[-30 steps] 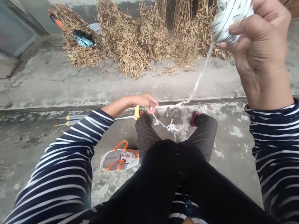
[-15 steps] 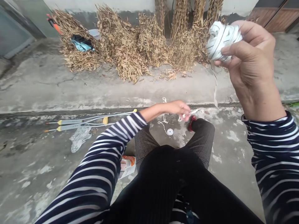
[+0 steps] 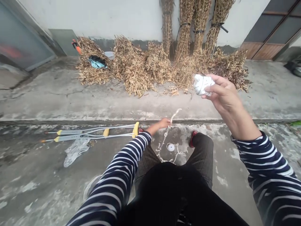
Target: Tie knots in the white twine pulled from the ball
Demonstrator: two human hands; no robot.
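My right hand (image 3: 227,95) is raised on the right, fingers closed around a wound ball of white woven tape (image 3: 201,84) with thin dark lines. Lower and near the middle, my left hand (image 3: 162,123) pinches a white cord (image 3: 165,135). One short end of the cord sticks up past the fingers, and the rest hangs down in a loop between my knees. On the concrete there, a small round white disc (image 3: 171,147) lies beside the cord; whether the two are joined I cannot tell.
A pair of crutches (image 3: 94,133) and a crumpled clear plastic bag (image 3: 76,152) lie on the ground at left. A low concrete step (image 3: 70,106) runs across ahead. Dried plant bundles (image 3: 136,69) lean along the white wall, with dark and light-blue cloth (image 3: 97,62) on them.
My right hand has come down and left with the tape ball. My left hand has moved left with the cord, which now hangs in a longer loop. The view has tilted up.
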